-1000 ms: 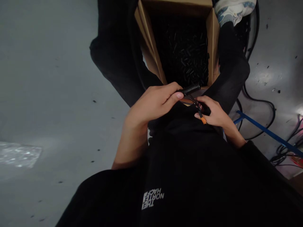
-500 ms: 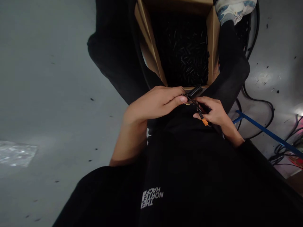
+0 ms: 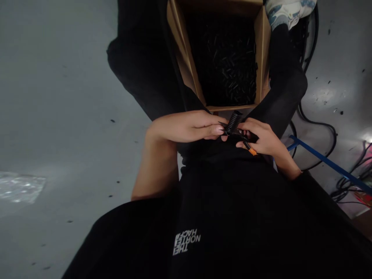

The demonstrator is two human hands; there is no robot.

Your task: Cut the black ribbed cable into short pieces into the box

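My left hand [image 3: 193, 127] reaches in from the left, thumb and fingers pinched together on a short black ribbed piece [image 3: 234, 121] that stands up tilted from the fingertips. Its exact kind is not clear. My right hand [image 3: 260, 135] is curled round a small pair of snips [image 3: 250, 148] with a black and orange handle. Their dark jaws point left and cross the base of the ribbed piece by my left fingertips. Both hands are above my lap, close to the near edge of a cardboard box [image 3: 232, 108]. Fingers hide part of the tool.
Many small black pieces [image 3: 232, 73] lie in the box between my legs. Dark bits dot the grey floor [image 3: 72, 135]. At right are a blue metal bar [image 3: 328, 158] and black cables [image 3: 319, 123]. A clear plastic bag [image 3: 21, 188] lies at far left.
My left hand has moved slightly down and left, turning the ribbed piece more upright. The snips' jaws have shifted a little lower. My right hand stays nearly in place.
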